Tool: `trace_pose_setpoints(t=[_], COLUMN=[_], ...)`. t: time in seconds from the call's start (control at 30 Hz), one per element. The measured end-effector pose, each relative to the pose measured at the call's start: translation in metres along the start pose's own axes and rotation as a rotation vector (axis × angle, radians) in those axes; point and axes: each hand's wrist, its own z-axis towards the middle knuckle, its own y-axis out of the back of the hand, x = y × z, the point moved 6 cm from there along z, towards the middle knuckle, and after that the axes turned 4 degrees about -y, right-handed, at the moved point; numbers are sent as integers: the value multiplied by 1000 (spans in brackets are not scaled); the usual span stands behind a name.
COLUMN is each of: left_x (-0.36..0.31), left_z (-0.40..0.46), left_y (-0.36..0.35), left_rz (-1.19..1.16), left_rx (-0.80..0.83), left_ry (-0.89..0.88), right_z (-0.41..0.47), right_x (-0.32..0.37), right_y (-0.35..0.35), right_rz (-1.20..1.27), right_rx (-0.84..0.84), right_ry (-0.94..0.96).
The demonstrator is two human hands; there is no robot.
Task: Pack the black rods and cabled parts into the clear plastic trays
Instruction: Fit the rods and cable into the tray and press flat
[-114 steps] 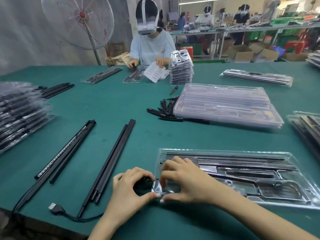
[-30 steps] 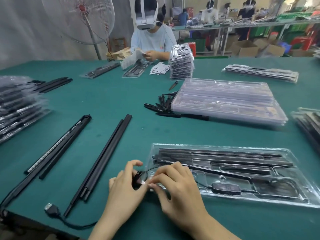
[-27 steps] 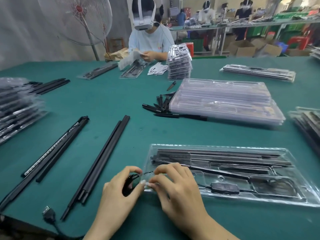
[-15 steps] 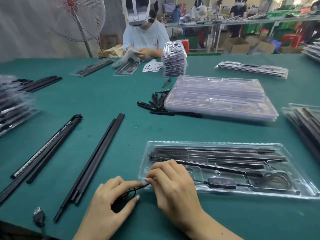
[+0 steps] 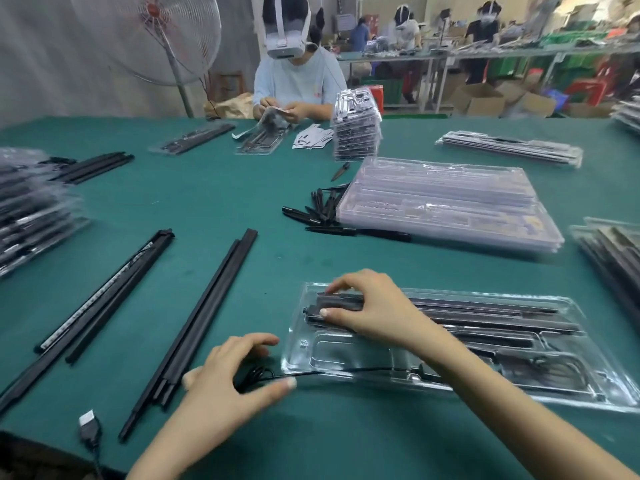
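While the green cloth-covered table (image 5: 214,202) spreads under everything, we see a stack of empty clear plastic trays (image 5: 446,202) far off and one clear moulded plastic tray (image 5: 588,386) close to us, long black rods (image 5: 485,313) already lying in its far slots. More loose black rods (image 5: 201,323) lie left of it. Our right hand (image 5: 374,306) pinches the rods' left ends between thumb and fingers. Our left hand (image 5: 228,379), just left of the tray, has its fingers curled round a coiled thin black cable (image 5: 256,375) that runs into the tray's near channel.

A green-topped table (image 5: 214,188), a standing fan (image 5: 152,36) behind.
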Motion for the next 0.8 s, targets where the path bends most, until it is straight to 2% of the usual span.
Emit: trace_pose_setpoints(t=[0.07, 0.1, 0.27, 0.53, 0.8], left_x=[-1, -2, 1, 6, 10], left_z=[14, 22, 53, 70, 72], left_y=[7, 7, -6, -14, -21], left_rz=[-191, -211, -166, -153, -228], left_rx=[-68, -62, 142, 226, 302], left_ry=[46, 73, 150, 127, 119], right_z=[15, 22, 40, 52, 60], right_x=[2, 4, 15, 52, 52], right_y=[-7, -12, -32, -44, -47], right_rz=[-141, -180, -355, -634, -631], right_rx=[133, 203, 413, 471, 420], right_ry=[-51, -66, -91, 15, 10])
